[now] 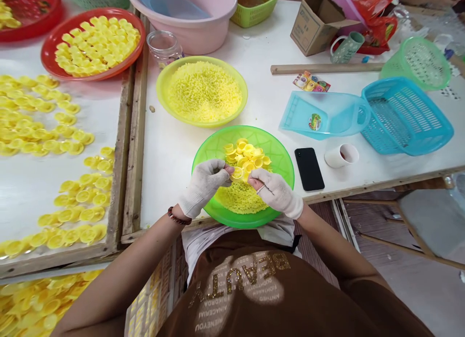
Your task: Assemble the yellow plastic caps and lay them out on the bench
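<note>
Here, over the green tray point(286, 167), my left hand point(206, 182) pinches a yellow cup point(237, 174) beside my curled right hand point(278, 191), contents unclear

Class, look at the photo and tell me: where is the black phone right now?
In the head view, the black phone lies right of the green bowl, just left of the white cup.

Glossy green plastic basin point(285, 170); knit cloth gloves point(203, 184); rough wood edging point(135, 133); cardboard box point(310, 33).
</note>
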Demonstrator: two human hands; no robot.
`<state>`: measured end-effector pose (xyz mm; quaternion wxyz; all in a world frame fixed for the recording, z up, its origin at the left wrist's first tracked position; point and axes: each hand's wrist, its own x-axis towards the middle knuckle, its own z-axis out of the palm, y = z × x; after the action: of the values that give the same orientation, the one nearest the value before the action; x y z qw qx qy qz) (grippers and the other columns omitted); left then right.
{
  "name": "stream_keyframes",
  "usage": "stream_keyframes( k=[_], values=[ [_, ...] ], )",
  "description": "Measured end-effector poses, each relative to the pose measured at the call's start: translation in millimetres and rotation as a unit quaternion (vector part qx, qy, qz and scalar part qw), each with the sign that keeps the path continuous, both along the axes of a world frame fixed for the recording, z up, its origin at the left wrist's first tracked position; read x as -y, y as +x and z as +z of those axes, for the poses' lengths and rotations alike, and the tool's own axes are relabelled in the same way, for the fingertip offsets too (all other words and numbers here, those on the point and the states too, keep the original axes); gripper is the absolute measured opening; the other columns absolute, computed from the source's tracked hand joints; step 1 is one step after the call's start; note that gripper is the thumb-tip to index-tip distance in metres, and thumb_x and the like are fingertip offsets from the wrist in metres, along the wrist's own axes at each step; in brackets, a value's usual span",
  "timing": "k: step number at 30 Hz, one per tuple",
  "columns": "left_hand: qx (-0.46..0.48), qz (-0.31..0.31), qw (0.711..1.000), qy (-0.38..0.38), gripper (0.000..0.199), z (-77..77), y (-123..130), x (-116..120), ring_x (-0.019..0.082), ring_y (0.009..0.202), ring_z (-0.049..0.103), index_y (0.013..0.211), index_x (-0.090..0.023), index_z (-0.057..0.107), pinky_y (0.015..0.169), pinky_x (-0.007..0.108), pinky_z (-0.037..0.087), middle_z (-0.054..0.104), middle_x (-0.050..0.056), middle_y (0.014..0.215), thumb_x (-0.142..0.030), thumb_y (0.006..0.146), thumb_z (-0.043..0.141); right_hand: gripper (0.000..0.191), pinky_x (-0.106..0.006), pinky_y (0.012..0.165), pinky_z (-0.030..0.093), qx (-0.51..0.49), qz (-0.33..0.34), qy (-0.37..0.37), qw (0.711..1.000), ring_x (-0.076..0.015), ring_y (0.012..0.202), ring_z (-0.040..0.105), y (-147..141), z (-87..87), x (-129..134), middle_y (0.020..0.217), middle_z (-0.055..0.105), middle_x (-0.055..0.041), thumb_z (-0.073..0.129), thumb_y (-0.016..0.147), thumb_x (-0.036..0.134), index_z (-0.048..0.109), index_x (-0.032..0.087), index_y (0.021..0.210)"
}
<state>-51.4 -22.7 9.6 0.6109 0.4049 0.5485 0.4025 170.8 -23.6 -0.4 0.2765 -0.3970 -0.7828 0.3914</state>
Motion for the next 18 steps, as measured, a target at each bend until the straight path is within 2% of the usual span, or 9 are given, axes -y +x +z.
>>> stream_keyframes(
  k=[3,6,8,9,10,11,14,16,18],
  values=[
    [0.036,-0.002,0.999,-0.015,0.028,7.6,-8,4,0.016,0.068,0.069,0.088,-0.014,0.066,0.071,0.033,0.063,0.068,0.003,0.075,-0.039,0.079,0.077,0.015,-0.032,0.073,0.046,0.006,-0.006,-0.009,1.000,-0.0180,0.075,0.059,-3,1.8,3,0.086,0.064,-0.0026,0.049,0.104,0.034,0.059,0.024,0.100],
    [0.004,0.034,0.999,0.029,0.029,16.9,-43,5,0.018,0.074,0.072,0.095,-0.013,0.067,0.074,0.034,0.063,0.072,0.007,0.085,-0.039,0.083,0.073,0.014,-0.034,0.073,0.047,0.043,0.019,-0.029,0.998,-0.0195,0.075,0.060,-6,-0.3,5,0.087,0.066,-0.0039,0.049,0.103,0.034,0.059,0.024,0.100],
    [-0.108,0.107,0.985,0.082,0.031,21.3,-88,5,0.019,0.078,0.071,0.101,-0.012,0.068,0.076,0.035,0.062,0.074,0.008,0.093,-0.040,0.087,0.069,0.017,-0.035,0.069,0.046,0.075,0.049,-0.042,0.995,-0.0197,0.072,0.058,-7,-3.3,4,0.082,0.063,-0.0033,0.048,0.104,0.035,0.058,0.024,0.096],
    [-0.190,0.151,0.964,0.105,0.032,22.6,-116,5,0.019,0.080,0.071,0.105,-0.013,0.069,0.078,0.034,0.060,0.074,0.008,0.096,-0.041,0.089,0.066,0.018,-0.035,0.068,0.046,0.084,0.061,-0.045,0.994,-0.0199,0.071,0.057,-7,-4.8,3,0.081,0.062,-0.0031,0.047,0.104,0.036,0.058,0.025,0.094],
    [-0.274,0.198,0.933,0.123,0.033,23.0,-147,6,0.018,0.082,0.070,0.108,-0.013,0.069,0.081,0.034,0.058,0.074,0.007,0.097,-0.040,0.090,0.063,0.019,-0.035,0.068,0.046,0.089,0.071,-0.044,0.992,-0.0201,0.071,0.057,-8,-6.0,3,0.080,0.062,-0.0031,0.047,0.104,0.036,0.057,0.025,0.093],
    [-0.369,0.235,0.890,0.133,0.034,22.3,-179,8,0.018,0.084,0.069,0.108,-0.014,0.070,0.084,0.033,0.056,0.074,0.005,0.096,-0.041,0.091,0.062,0.019,-0.036,0.068,0.046,0.090,0.077,-0.042,0.992,-0.0204,0.071,0.057,-9,-6.9,3,0.080,0.062,-0.0032,0.047,0.104,0.036,0.057,0.025,0.092],
    [-0.456,0.312,0.827,0.105,0.025,11.2,-268,12,0.023,0.094,0.067,0.095,-0.014,0.071,0.094,0.038,0.049,0.071,0.005,0.084,-0.035,0.087,0.060,0.020,-0.037,0.067,0.047,0.095,0.086,-0.037,0.991,-0.0208,0.069,0.058,-12,-8.9,3,0.078,0.062,-0.0030,0.046,0.104,0.035,0.057,0.025,0.090],
    [-0.477,0.337,0.809,0.070,0.016,-4.2,-313,13,0.028,0.097,0.067,0.082,-0.019,0.067,0.095,0.043,0.048,0.069,0.007,0.078,-0.034,0.080,0.064,0.022,-0.038,0.066,0.047,0.112,0.097,-0.036,0.988,-0.0207,0.067,0.057,-15,-10.1,2,0.076,0.061,-0.0026,0.045,0.104,0.035,0.056,0.024,0.089],
    [-0.501,0.331,0.799,0.020,0.014,-23.2,-341,15,0.033,0.098,0.067,0.072,-0.022,0.063,0.095,0.046,0.048,0.068,0.007,0.073,-0.035,0.074,0.067,0.021,-0.038,0.070,0.049,0.142,0.119,-0.028,0.982,-0.0212,0.071,0.059,-19,-10.8,3,0.080,0.063,-0.0037,0.043,0.104,0.032,0.058,0.024,0.092]
  ],
)
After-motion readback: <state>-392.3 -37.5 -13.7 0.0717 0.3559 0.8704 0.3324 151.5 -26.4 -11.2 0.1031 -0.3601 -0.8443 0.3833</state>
